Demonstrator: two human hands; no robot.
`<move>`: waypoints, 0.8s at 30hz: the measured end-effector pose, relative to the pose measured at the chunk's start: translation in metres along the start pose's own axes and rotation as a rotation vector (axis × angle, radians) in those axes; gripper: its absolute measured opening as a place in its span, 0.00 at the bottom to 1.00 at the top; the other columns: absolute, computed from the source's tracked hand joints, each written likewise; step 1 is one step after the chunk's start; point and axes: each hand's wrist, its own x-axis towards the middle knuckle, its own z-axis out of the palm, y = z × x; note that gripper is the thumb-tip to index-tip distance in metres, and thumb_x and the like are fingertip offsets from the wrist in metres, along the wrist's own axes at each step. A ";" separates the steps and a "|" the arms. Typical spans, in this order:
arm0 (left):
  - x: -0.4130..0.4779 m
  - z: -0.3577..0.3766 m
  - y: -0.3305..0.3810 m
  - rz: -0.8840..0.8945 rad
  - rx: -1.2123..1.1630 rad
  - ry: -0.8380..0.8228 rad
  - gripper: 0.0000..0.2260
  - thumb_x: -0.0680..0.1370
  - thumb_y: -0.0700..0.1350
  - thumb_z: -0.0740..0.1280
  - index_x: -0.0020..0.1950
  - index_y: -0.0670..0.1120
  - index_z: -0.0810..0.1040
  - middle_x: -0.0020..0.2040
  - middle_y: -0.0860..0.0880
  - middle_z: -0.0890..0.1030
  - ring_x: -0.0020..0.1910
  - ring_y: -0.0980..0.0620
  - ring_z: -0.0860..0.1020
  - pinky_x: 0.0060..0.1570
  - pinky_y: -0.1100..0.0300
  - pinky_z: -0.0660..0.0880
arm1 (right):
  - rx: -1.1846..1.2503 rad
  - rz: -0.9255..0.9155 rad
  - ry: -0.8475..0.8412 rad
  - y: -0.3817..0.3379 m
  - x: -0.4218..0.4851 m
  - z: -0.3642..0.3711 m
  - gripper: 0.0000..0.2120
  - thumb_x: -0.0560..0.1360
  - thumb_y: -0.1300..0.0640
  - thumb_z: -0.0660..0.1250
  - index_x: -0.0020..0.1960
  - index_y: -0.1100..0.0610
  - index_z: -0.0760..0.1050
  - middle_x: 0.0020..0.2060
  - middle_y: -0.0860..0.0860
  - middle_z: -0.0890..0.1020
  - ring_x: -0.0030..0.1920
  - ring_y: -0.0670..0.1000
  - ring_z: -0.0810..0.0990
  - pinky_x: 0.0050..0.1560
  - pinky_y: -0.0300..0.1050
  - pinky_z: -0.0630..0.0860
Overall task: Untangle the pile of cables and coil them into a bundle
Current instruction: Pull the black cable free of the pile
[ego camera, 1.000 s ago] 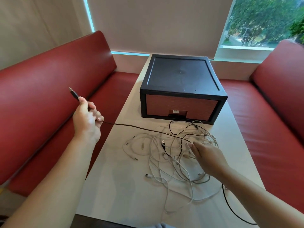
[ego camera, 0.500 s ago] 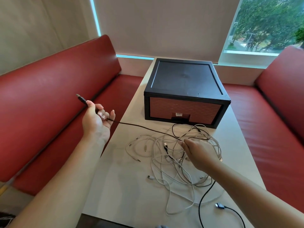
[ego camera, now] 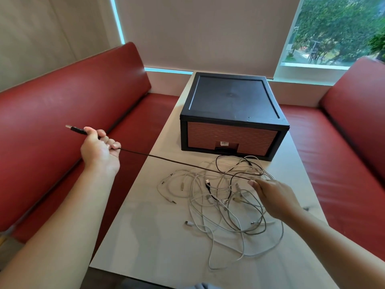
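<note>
A tangled pile of white and grey cables point(ego camera: 225, 207) lies on the white table point(ego camera: 145, 236), with a few black strands in it. My left hand point(ego camera: 100, 151) is raised over the left bench and grips a thin black cable point(ego camera: 177, 162) near its USB plug, which sticks out past my thumb. That cable runs taut to the right, down to my right hand point(ego camera: 273, 197). My right hand is over the right side of the pile, fingers curled around the black cable at its fingertips.
A black drawer box point(ego camera: 233, 113) with a brick-pattern front stands at the far end of the table, just behind the pile. Red padded benches point(ego camera: 62, 122) flank the table on both sides. A window and a blind are behind.
The black cable has been drawn taut between my hands. Its loose end at the table's near right edge has gone from view. My right hand shifted slightly right on the pile.
</note>
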 end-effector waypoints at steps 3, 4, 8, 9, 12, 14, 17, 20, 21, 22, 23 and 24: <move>0.011 -0.005 0.009 0.026 -0.013 0.033 0.21 0.84 0.56 0.55 0.34 0.47 0.66 0.26 0.54 0.56 0.24 0.56 0.55 0.26 0.65 0.58 | 0.018 0.034 0.006 0.011 -0.007 -0.005 0.40 0.74 0.31 0.32 0.52 0.48 0.79 0.42 0.51 0.85 0.45 0.57 0.83 0.37 0.48 0.73; 0.013 -0.006 0.011 0.042 0.002 0.034 0.21 0.83 0.56 0.55 0.34 0.48 0.66 0.26 0.54 0.56 0.24 0.55 0.55 0.27 0.65 0.58 | 0.027 0.030 -0.018 0.011 -0.009 -0.008 0.38 0.74 0.31 0.32 0.48 0.47 0.79 0.39 0.50 0.84 0.45 0.57 0.83 0.37 0.47 0.72; 0.007 -0.001 0.015 0.159 0.124 -0.055 0.20 0.83 0.56 0.55 0.35 0.48 0.68 0.25 0.55 0.58 0.25 0.56 0.57 0.28 0.65 0.59 | 0.087 0.055 -0.176 0.004 -0.002 -0.026 0.23 0.79 0.37 0.44 0.31 0.47 0.61 0.28 0.45 0.69 0.40 0.57 0.78 0.38 0.47 0.69; 0.004 0.002 0.017 0.190 0.148 -0.093 0.20 0.84 0.56 0.55 0.35 0.48 0.70 0.25 0.55 0.60 0.25 0.57 0.58 0.29 0.66 0.61 | 0.082 0.056 -0.183 0.004 0.001 -0.030 0.26 0.78 0.35 0.42 0.31 0.49 0.62 0.27 0.45 0.69 0.36 0.55 0.75 0.37 0.47 0.69; -0.002 0.009 0.019 0.239 0.208 -0.186 0.13 0.83 0.54 0.57 0.42 0.51 0.73 0.29 0.56 0.69 0.28 0.59 0.68 0.39 0.66 0.72 | 0.084 0.065 -0.162 0.002 0.008 -0.039 0.37 0.72 0.29 0.35 0.37 0.55 0.72 0.28 0.48 0.72 0.31 0.50 0.71 0.36 0.48 0.71; -0.008 0.009 0.013 0.174 0.221 -0.196 0.08 0.82 0.54 0.60 0.48 0.53 0.75 0.35 0.58 0.77 0.36 0.60 0.77 0.51 0.62 0.76 | 0.104 0.073 -0.179 -0.004 0.010 -0.043 0.35 0.78 0.34 0.42 0.45 0.58 0.77 0.29 0.50 0.74 0.35 0.54 0.74 0.38 0.47 0.71; -0.016 0.003 -0.006 -0.035 0.234 -0.169 0.12 0.80 0.58 0.62 0.58 0.54 0.73 0.49 0.55 0.81 0.51 0.58 0.81 0.60 0.55 0.73 | 0.179 0.088 -0.188 -0.015 0.012 -0.050 0.28 0.81 0.40 0.49 0.42 0.60 0.75 0.28 0.50 0.73 0.37 0.56 0.74 0.37 0.47 0.68; -0.027 -0.007 -0.031 -0.291 0.381 -0.216 0.19 0.79 0.60 0.63 0.64 0.52 0.67 0.53 0.49 0.81 0.49 0.52 0.80 0.51 0.52 0.74 | 0.228 0.101 -0.218 -0.024 0.013 -0.054 0.26 0.81 0.40 0.50 0.35 0.58 0.67 0.26 0.50 0.70 0.32 0.53 0.71 0.37 0.47 0.67; -0.031 -0.011 -0.039 -0.366 0.469 -0.264 0.17 0.79 0.59 0.63 0.62 0.51 0.68 0.54 0.46 0.80 0.46 0.51 0.81 0.48 0.52 0.74 | 0.238 0.109 -0.230 -0.026 0.013 -0.055 0.26 0.81 0.40 0.50 0.34 0.57 0.64 0.26 0.50 0.70 0.31 0.52 0.70 0.36 0.47 0.67; -0.034 -0.016 -0.045 -0.433 0.568 -0.320 0.16 0.79 0.58 0.63 0.62 0.50 0.70 0.56 0.45 0.80 0.44 0.50 0.81 0.47 0.52 0.75 | 0.246 0.118 -0.241 -0.028 0.014 -0.056 0.26 0.81 0.40 0.50 0.33 0.57 0.64 0.26 0.51 0.70 0.30 0.52 0.70 0.36 0.47 0.68; -0.036 -0.019 -0.050 -0.491 0.654 -0.383 0.18 0.79 0.58 0.63 0.63 0.48 0.72 0.58 0.44 0.80 0.44 0.50 0.82 0.49 0.52 0.76 | 0.256 0.130 -0.253 -0.029 0.014 -0.057 0.26 0.81 0.40 0.50 0.34 0.57 0.65 0.26 0.51 0.70 0.30 0.52 0.70 0.36 0.47 0.68; -0.037 -0.022 -0.053 -0.531 0.723 -0.451 0.22 0.79 0.60 0.61 0.66 0.47 0.73 0.61 0.45 0.80 0.47 0.49 0.82 0.52 0.51 0.76 | 0.268 0.137 -0.265 -0.030 0.015 -0.059 0.26 0.81 0.39 0.50 0.35 0.58 0.66 0.27 0.51 0.72 0.30 0.52 0.70 0.36 0.47 0.69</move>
